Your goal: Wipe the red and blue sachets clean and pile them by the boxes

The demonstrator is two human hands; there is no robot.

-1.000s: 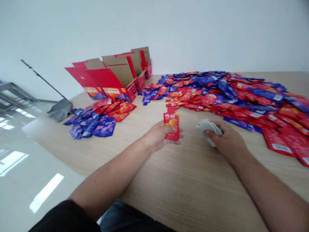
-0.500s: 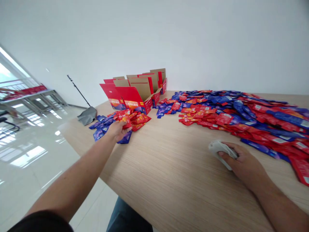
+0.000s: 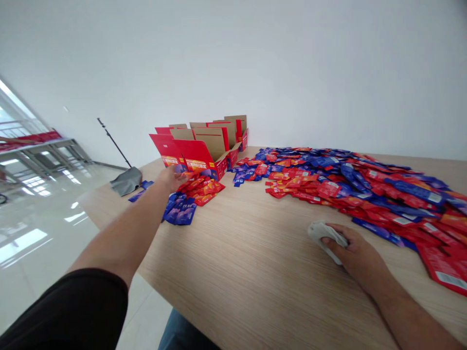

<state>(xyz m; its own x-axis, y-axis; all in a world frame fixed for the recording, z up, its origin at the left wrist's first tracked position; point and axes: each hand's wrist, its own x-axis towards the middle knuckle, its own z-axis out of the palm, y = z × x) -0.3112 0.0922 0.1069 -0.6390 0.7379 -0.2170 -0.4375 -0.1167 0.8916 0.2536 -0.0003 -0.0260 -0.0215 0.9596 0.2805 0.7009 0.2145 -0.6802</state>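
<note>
At the far L of the counter (image 3: 237, 262), the L hand (image 3: 171, 179) is at the edge of the red sachets (image 3: 206, 190), w/ blue sachets (image 3: 181, 211) nearer the viewer & open red boxes (image 3: 197, 151) just behind; can't tell if its grip is clenched or released. Over on the R, the R hand (image 3: 350, 245) has its grip round a bunched white cloth (image 3: 321, 232), w/ a big mixed red/blue heap (image 3: 328, 170) beyond.

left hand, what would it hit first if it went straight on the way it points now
Probably the printed front of the open red carton just beyond the left hand, though depth is unclear: it might brush the heaped red pouches first.
</note>
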